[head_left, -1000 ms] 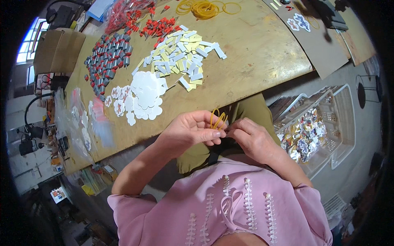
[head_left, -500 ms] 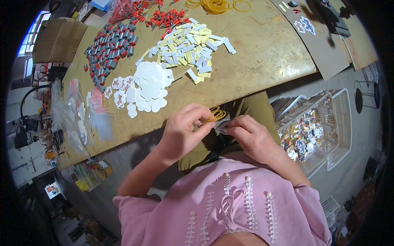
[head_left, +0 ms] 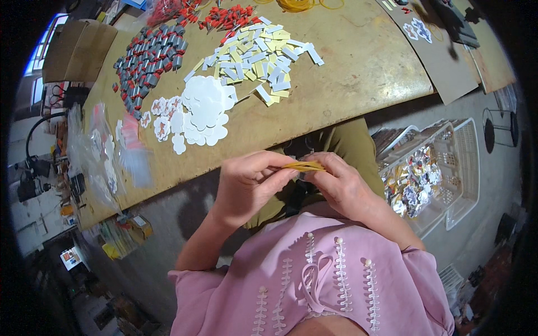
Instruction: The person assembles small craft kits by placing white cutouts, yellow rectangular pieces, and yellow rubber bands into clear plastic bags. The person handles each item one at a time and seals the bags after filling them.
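Observation:
In front of my lap, my left hand [head_left: 246, 185] pinches a looped yellow rubber band [head_left: 304, 166] between thumb and fingers. My right hand [head_left: 342, 182] is closed at the band's other end, so the loops stretch flat between the two hands. A bit of clear plastic shows under the band by the right fingertips; most of it is hidden. On the table beyond lie white scalloped cards [head_left: 203, 109], small printed cutouts [head_left: 162, 127] and a heap of white and yellow strips [head_left: 263, 59].
Grey motors with red parts [head_left: 147, 64] and red-handled pieces [head_left: 227, 21] cover the far left of the table [head_left: 358, 73]. More yellow bands [head_left: 297, 4] lie at the back. Clear plastic bags [head_left: 136, 162] are at the left edge. A white basket [head_left: 462, 168] of packed pieces stands at right.
The yellow loops have gone from an open coil at my left fingers to a flat bundle spanning both hands. My right hand has moved slightly up, and the plastic shows less.

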### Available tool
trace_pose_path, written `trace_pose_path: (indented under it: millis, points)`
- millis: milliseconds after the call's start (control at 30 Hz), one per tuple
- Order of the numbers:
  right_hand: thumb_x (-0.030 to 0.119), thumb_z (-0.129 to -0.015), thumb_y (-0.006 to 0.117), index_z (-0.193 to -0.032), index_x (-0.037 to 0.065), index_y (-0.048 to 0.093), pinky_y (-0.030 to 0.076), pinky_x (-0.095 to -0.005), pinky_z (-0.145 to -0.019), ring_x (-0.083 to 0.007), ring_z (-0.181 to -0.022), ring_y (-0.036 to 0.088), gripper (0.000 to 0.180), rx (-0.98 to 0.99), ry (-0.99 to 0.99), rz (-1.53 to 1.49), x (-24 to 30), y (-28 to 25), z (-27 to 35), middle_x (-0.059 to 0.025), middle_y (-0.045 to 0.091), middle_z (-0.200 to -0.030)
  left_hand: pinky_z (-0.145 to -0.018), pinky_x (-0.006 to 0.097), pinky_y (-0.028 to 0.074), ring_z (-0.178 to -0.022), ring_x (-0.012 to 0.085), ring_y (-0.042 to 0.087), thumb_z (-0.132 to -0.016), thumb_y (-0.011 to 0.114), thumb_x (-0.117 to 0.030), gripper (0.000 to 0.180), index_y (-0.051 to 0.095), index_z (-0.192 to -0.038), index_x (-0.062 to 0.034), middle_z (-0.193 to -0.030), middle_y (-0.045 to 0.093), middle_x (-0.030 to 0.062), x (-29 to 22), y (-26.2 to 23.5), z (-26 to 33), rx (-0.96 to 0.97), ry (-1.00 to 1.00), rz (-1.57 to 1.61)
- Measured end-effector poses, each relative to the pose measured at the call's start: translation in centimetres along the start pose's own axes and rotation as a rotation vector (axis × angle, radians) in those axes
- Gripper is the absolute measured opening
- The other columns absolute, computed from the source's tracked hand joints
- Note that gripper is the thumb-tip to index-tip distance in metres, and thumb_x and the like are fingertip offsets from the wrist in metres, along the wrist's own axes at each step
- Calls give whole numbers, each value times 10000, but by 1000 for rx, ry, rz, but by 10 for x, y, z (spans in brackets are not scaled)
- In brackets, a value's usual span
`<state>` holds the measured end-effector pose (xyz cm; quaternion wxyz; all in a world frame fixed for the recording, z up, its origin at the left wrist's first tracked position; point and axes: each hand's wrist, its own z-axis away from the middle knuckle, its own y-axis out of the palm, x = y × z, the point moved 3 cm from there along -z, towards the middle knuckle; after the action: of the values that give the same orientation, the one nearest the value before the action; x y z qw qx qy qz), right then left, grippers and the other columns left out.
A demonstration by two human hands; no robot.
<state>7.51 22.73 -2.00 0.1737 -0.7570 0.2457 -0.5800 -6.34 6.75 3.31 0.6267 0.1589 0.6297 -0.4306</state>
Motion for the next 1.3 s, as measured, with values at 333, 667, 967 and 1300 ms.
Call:
trace_pose_path:
  millis: [333,667,967,1300]
  points:
    - [-57,-849,691,-1129,-25,688,561,-438,-1034,-412,-1223,652,281,14,-19,-137,2,2,-2,-226,649,-1312,-621,413,551,-732,285,709,-913,769,-127,96,719,-977,-76,-791,701,77,3,23,15,95,368,-766]
    - [-61,-870,687,-1100,-23,679,584,-428,-912,-384,-1094,675,234,11,-35,-99,3,5,-3,-194,664,-1193,-630,384,583,-787,265,760,-957,760,-164,156,707,-1067,-66,-915,746,75,-11,10,15,276,309,-817]
    - [-69,-872,743,-1094,-12,678,593,-419,-885,-378,-1052,684,238,7,-58,-179,6,2,-10,-201,661,-1203,-668,359,598,-752,244,713,-855,834,-11,304,762,-1138,-97,-975,731,73,10,15,20,-97,409,-287]
    - [-47,-923,759,-1051,3,682,595,-399,-919,-354,-1117,693,158,66,26,-248,14,-4,-12,-179,669,-1264,-961,401,524,-1213,288,593,-830,831,-179,217,815,-1041,-132,-1298,662,57,16,7,27,-56,573,-589]
